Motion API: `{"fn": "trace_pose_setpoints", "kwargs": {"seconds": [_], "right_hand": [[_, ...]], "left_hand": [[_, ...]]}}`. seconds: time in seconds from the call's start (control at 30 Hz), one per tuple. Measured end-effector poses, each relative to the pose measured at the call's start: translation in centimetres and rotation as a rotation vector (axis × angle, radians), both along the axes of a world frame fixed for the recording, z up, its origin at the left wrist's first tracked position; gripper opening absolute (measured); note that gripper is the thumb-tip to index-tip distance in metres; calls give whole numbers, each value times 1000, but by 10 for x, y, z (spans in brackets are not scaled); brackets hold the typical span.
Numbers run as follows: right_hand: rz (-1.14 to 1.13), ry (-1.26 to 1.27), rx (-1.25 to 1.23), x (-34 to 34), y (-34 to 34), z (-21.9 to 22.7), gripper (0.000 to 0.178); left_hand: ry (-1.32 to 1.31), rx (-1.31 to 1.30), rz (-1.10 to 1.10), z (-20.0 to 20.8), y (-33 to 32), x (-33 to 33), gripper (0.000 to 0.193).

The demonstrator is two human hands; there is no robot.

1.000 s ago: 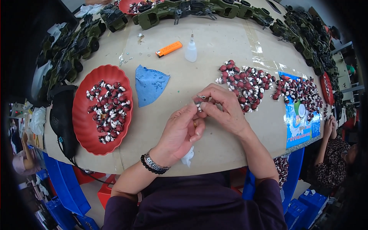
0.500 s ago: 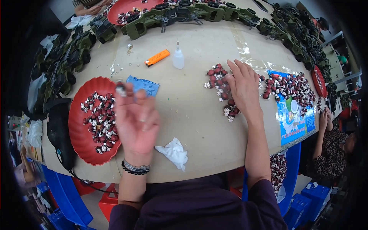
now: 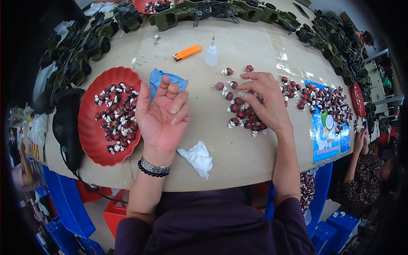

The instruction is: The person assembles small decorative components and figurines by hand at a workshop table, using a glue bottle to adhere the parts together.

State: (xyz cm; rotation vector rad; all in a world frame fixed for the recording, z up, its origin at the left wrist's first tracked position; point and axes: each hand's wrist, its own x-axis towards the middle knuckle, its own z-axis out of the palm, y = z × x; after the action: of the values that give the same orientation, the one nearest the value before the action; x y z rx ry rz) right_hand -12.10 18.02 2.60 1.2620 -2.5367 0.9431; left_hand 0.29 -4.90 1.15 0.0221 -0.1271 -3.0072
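Observation:
My left hand (image 3: 163,114) is palm up beside the scalloped red tray (image 3: 87,142), its fingers loosely curled and apart, with nothing in them. Inside that tray lies a heap of small dark-red and white figurines (image 3: 114,119). Over on the right, my right hand (image 3: 267,100) reaches palm down over a loose cluster of the same figurines (image 3: 242,114). Its fingers are bent and apart, and whether the fingertips touch any figurine is hard to see. A few single figurines (image 3: 228,71) lie just beyond these fingers.
An orange lighter (image 3: 187,52), a white dropper bottle (image 3: 211,55) and a blue packet (image 3: 176,80) lie ahead; a crumpled tissue (image 3: 197,159) is nearer. More figurines cover a blue printed sheet (image 3: 321,148) at right. Green toy vehicles (image 3: 170,19) line the far edge. Another person (image 3: 365,182) sits at right.
The figurine seen at my left fingertips is gone from them, and that hand is now opened palm up. Under my right hand the figurines have spread out, some farther away. The view has shifted slightly.

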Motion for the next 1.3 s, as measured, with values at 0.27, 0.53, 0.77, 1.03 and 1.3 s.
{"fn": "trace_pose_setpoints", "kwargs": {"seconds": [0.27, 0.53, 0.77, 1.03, 1.3], "right_hand": [[-109, 207, 333, 31, -36, -16, 23], [113, -244, -172, 24, -20, -4, 23], [280, -280, -331, 26, -23, -5, 34], [269, -506, -294, 23, -20, -15, 18], [273, -563, -283, 25, -20, -14, 17]], "left_hand": [[-120, -215, 12, -8, 6, -4, 30], [-459, -868, -57, 0, 36, 1, 30], [-282, -698, -363, -9, 40, 2, 27], [-262, -526, -425, -10, 44, 3, 23], [-248, -526, -452, -19, 45, 3, 23]]}}
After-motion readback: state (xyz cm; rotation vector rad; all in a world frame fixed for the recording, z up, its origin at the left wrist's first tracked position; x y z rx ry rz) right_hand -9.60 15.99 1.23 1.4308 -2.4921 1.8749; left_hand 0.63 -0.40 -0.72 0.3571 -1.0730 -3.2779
